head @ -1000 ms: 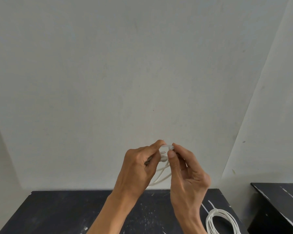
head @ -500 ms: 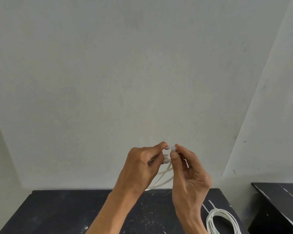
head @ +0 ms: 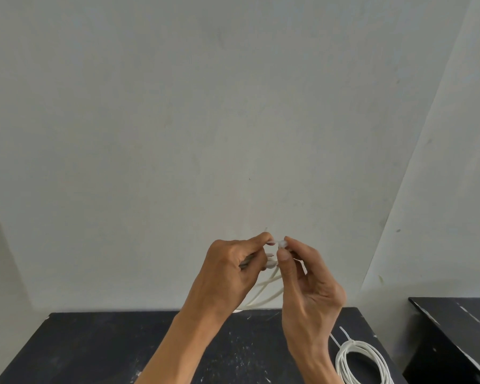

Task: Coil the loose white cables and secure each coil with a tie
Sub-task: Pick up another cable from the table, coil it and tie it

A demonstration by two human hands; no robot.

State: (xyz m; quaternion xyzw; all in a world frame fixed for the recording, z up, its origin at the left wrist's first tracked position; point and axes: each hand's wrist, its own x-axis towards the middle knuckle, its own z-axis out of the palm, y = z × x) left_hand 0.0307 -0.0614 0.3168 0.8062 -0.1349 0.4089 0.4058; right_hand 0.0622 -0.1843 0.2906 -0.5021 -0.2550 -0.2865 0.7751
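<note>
Hands (head: 277, 273) shifted apart slightly — tie (head: 281, 243) pinched.

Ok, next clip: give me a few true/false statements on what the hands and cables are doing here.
1. Both hands are raised above the black table. True.
2. The left hand rests flat on the table. False: it is up in front of the wall, pinching at the tie with the right hand.
3. White cable loops hang below the hands. True.
4. A finished coil lies on the table at the right, a tie tail sticking out of it. True.
5. The coil on the table is black. False: it is white.
6. The right hand is holding scissors. False: no scissors show; its fingertips pinch the small white tie.
</note>
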